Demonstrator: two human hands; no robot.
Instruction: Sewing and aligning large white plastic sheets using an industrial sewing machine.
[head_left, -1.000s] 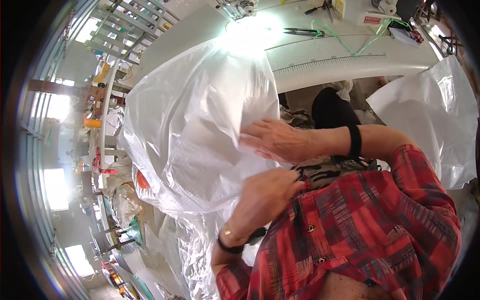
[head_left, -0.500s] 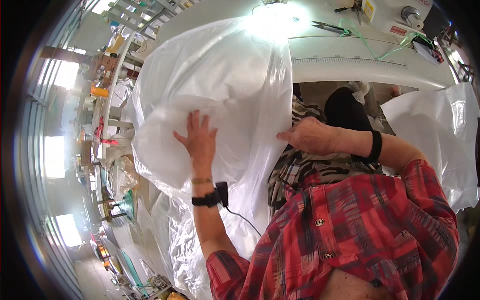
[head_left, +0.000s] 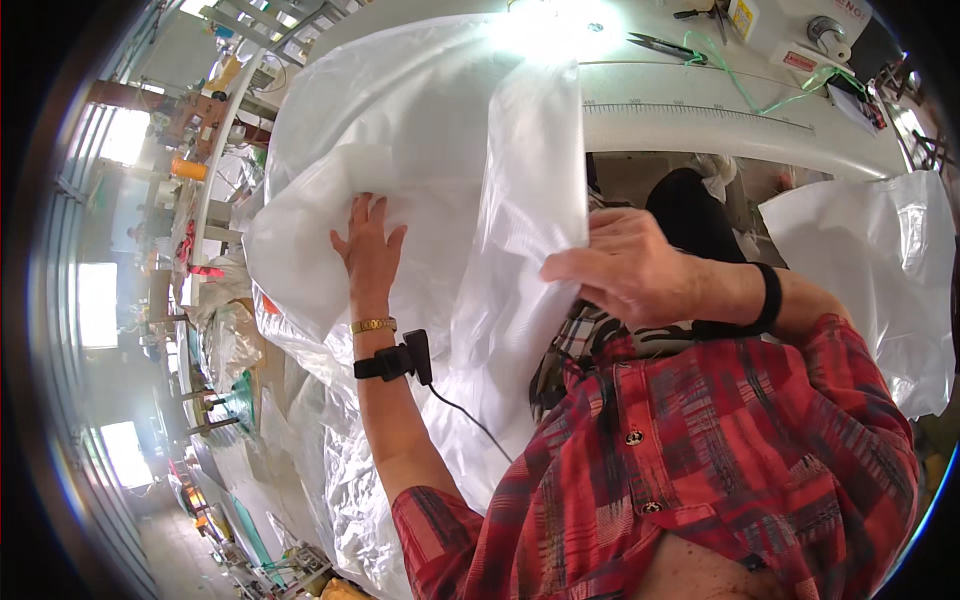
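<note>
A large sheet of white translucent plastic (head_left: pixel 430 220) spreads over the left part of the worktable and hangs down toward my lap. My left hand (head_left: pixel 372 240) lies on it with fingers spread, pressing against its surface and gripping nothing. At the sheet's right edge my right hand (head_left: pixel 620 262) is closed, pinching the folded border between thumb and fingers. From there the folded strip runs up to the bright lamp (head_left: pixel 555 30) of the sewing machine. The glare hides what lies right under the lamp.
On the table (head_left: pixel 740 90) lie black thread snips (head_left: pixel 668 47) and green string (head_left: pixel 735 85), right of the lamp. A printed ruler (head_left: pixel 690 113) follows the front edge. Another white plastic sheet (head_left: pixel 870 280) hangs at the right. Cluttered shelving (head_left: pixel 215 180) stands at the left.
My left hand has moved slightly left and up across the sheet. The right hand has shifted right, its grip turned, and the sheet's right edge now shows a broader folded strip.
</note>
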